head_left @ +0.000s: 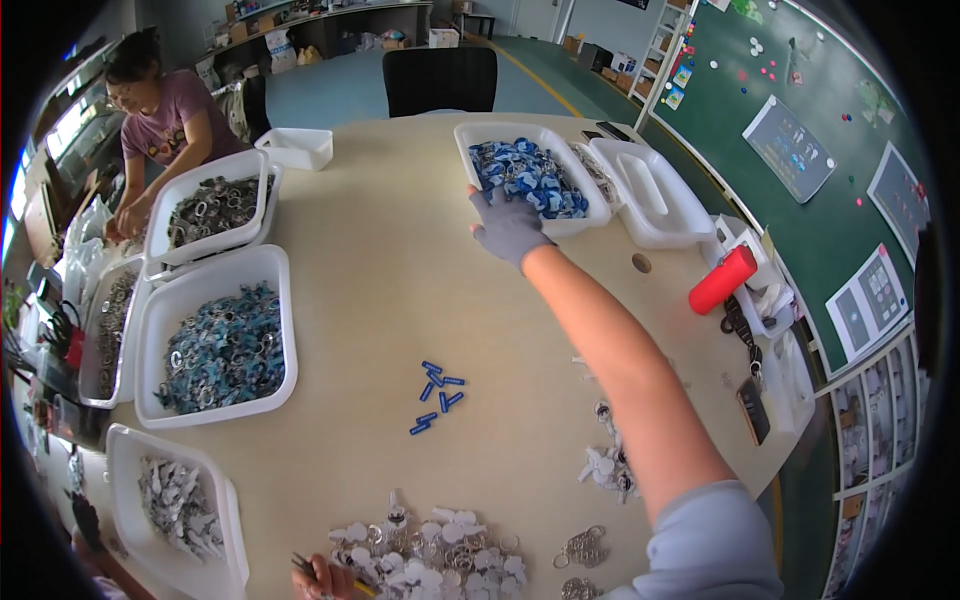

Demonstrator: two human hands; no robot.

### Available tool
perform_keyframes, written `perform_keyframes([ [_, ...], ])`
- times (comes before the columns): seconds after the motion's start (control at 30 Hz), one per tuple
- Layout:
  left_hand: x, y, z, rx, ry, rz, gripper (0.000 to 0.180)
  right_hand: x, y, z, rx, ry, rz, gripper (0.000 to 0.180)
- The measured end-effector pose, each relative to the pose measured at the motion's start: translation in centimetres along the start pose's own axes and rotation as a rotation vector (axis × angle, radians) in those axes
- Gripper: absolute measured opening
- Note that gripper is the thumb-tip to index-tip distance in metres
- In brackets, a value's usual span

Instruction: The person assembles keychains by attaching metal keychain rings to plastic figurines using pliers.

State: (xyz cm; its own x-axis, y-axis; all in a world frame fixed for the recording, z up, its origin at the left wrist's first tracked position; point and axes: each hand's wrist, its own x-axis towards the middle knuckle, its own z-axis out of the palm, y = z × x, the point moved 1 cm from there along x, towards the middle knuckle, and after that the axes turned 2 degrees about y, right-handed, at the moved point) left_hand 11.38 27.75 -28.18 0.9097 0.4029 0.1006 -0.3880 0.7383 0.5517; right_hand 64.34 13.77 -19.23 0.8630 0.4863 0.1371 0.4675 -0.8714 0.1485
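Observation:
My right hand (510, 228), in a grey glove with bare fingertips, reaches far across the table. Its fingers are spread over the near left rim of a white bin (592, 222). Blue keychain pieces (528, 178) with metal rings fill that bin. At the lower edge my left hand (328, 580) is closed around a slim tool with dark tips and a yellow handle, apparently pliers; the frame cuts it off partly. Beside it lies a heap of white keychain pieces (440, 555) with metal rings. Several small blue tubes (436, 380) lie mid-table.
White bins of teal keychains (225, 345), metal rings (212, 212) and white pieces (180, 505) line the left side. A red cylinder (722, 280) and a phone (752, 411) lie at right. One co-worker (170, 120) works far left; another person's dark-gloved hand (88, 522) shows lower left.

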Motion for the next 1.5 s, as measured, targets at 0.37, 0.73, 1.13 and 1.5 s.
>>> perform_keyframes([
  [0.37, -0.2, 0.1, 2.2, 0.046, -0.136, 0.180, 0.014, -21.3, 13.0, -11.0, 0.161, 0.477, -0.239, 0.057],
  [0.73, -8.8, -7.5, 20.2, 0.356, -0.373, 0.186, 0.017, -41.4, 23.1, -8.8, 0.510, 0.040, -0.371, 0.044],
  [1.13, -9.5, -14.9, 20.6, 0.288, -0.319, -0.028, 0.018, -34.1, 19.3, 0.7, 0.535, -0.176, -0.068, 0.066],
  [1.5, -6.1, -15.6, 16.5, 0.302, -0.219, -0.154, 0.017, -27.9, 13.3, 3.4, 0.364, -0.441, -0.151, 0.072],
])
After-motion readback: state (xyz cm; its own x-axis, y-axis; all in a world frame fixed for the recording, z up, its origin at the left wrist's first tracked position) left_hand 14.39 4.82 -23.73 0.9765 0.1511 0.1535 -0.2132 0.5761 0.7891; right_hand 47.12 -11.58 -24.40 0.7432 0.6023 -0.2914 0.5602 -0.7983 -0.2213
